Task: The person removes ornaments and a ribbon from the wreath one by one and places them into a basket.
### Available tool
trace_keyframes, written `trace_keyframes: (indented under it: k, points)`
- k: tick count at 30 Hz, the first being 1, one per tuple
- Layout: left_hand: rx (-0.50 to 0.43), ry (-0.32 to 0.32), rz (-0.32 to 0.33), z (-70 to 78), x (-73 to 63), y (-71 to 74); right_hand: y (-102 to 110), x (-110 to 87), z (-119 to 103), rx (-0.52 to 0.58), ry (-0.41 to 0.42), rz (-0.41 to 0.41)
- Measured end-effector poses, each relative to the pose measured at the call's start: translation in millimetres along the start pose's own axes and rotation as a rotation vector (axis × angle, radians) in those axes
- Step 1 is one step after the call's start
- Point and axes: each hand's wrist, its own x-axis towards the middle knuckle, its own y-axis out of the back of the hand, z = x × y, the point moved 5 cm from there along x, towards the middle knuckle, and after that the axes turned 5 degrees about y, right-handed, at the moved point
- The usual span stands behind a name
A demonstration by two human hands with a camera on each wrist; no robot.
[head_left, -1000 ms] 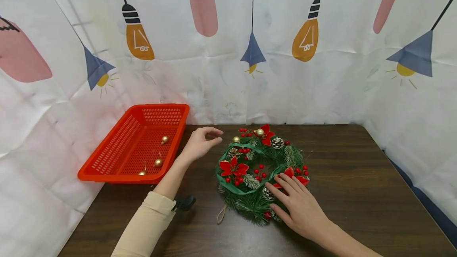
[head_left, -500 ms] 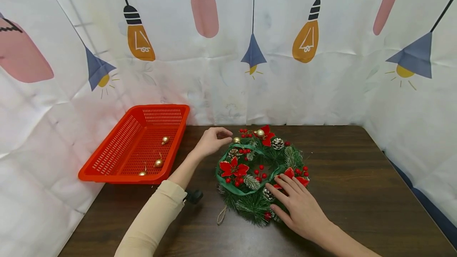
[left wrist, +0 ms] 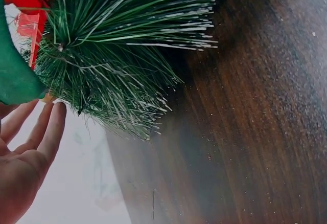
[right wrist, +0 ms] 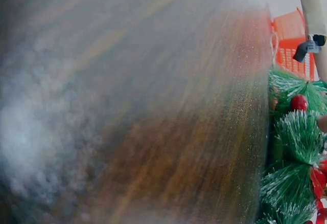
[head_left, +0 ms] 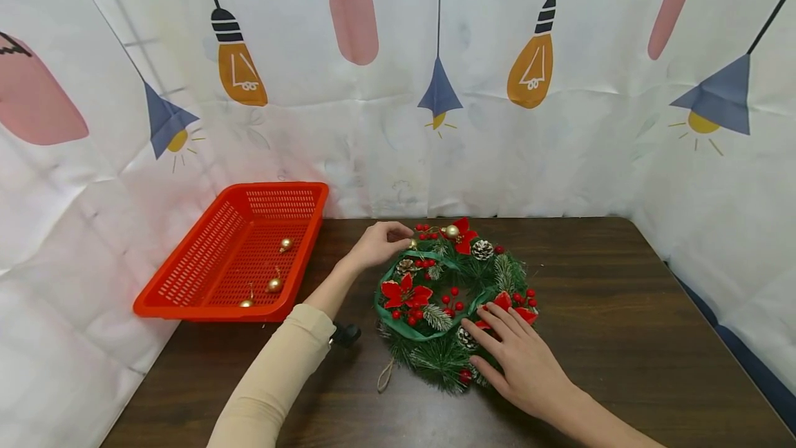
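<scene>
A green Christmas wreath point(head_left: 441, 358) with red poinsettias, red berries, pine cones and a green ribbon lies on the table. At its upper left edge, my left hand point(head_left: 381, 244) pinches a small gold Christmas ball point(head_left: 413, 244) between thumb and fingers, which partly cover it. The left wrist view has those fingers point(left wrist: 51, 132) meeting a bit of gold beside the ribbon point(left wrist: 15, 75). Another gold ball point(head_left: 452, 231) sits at the top of the wreath by a red poinsettia. My right hand point(head_left: 519, 355) rests on the wreath's lower right side, fingers spread and fairly straight.
To the left stands a red plastic basket point(head_left: 186, 311) with several gold balls point(head_left: 275, 285) inside. A twine loop point(head_left: 385, 376) sticks out at the wreath's lower left. Behind the dark wooden table point(head_left: 622, 337) hangs a white curtain point(head_left: 385, 151) printed with lamps.
My left hand has moved right, from beside the basket to the wreath's upper left edge, and its fingertips have closed on the gold Christmas ball. My right hand has stayed put.
</scene>
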Motion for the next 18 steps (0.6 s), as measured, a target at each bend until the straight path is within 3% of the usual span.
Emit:
trace_keyframes:
  k: [11, 18]
  points:
    - [-0.009, -0.023, -0.091, -3.4, 3.5, -7.9, 0.1, 0.2, 0.1, -0.008, 0.004, -0.003]
    - [0.011, -0.053, -0.094, -0.5, 4.5, -7.7, 0.2, 0.8, -0.4, -0.006, 0.005, -0.002]
